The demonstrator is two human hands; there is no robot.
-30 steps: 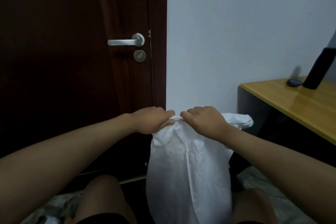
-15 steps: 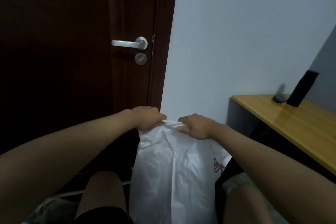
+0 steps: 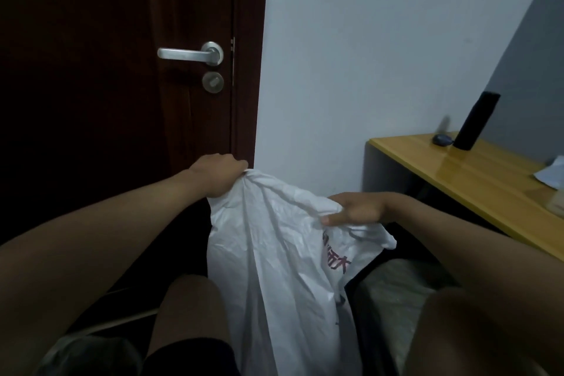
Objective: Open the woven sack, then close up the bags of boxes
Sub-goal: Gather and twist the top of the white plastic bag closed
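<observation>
A: From the head camera, where is the bag?

B: A white plastic bag point(image 3: 274, 253) hangs upright between the person's bare knees, in front of a dark wooden door point(image 3: 106, 101). Its top edge is stretched between both hands, and red printed characters show on its right side, partly folded under.

A: How is the left hand placed?

B: The left hand point(image 3: 218, 174) is raised at the bag's upper left corner, just below the door's frame. Its fingers are curled tight round a bunch of the plastic, knuckles up.

A: And the right?

B: The right hand point(image 3: 357, 210) sits lower, at the bag's upper right. The thumb lies along the near side of the plastic and the fingers go over the rim, so it pinches the edge between them. The two hands are well apart, with the rim running downhill from left to right.

A: Can you see what is inside?

B: I cannot tell; the plastic hides it.

A: Anything else around?

B: A silver lever handle point(image 3: 190, 53) on the door, with a round lock beneath it. To the right, a yellow desk point(image 3: 457, 174) holds an upright black cylinder point(image 3: 476, 120), and a small dark object point(image 3: 442, 140) lies just beside that.
</observation>
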